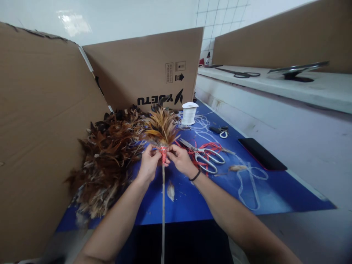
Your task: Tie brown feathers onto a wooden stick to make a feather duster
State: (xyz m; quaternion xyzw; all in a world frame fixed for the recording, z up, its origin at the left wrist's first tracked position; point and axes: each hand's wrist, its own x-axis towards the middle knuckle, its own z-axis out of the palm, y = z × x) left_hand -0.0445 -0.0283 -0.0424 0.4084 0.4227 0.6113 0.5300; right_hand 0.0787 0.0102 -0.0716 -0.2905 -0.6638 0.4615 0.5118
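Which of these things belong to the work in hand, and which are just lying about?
Likely part of it:
feather bunch, stick and red wrapping, at the left hand and right hand
brown feather pile
scissors and red strands

Probably just lying about:
phone
loose pale feather
small bottle at the back

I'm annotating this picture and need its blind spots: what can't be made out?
In the head view:
Stick: lower end cut off by the bottom edge.
Red wrapping: partly hidden by the left hand and right hand.
Small print on the cardboard panel: too small to read.
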